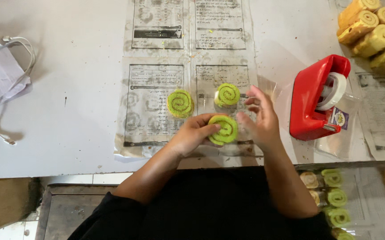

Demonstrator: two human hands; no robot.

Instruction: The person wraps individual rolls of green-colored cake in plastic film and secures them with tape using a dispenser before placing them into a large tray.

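Three green spiral roll-cake slices lie on printed paper [150, 106] on the white table. My left hand [192, 135] grips the nearest slice [224, 130] by its left edge. My right hand [260, 120] hovers just right of that slice with fingers spread, near a clear plastic wrapper [270, 86]. A second slice [228, 94] lies just beyond my right fingers. The third slice [180, 103] sits apart to the left.
A red tape dispenser [314, 100] stands right of my right hand. Yellow and green roll cakes [372, 31] are piled at the far right corner. Wrapped slices [334, 200] lie below the table edge. A white cable and cloth [3, 71] sit far left.
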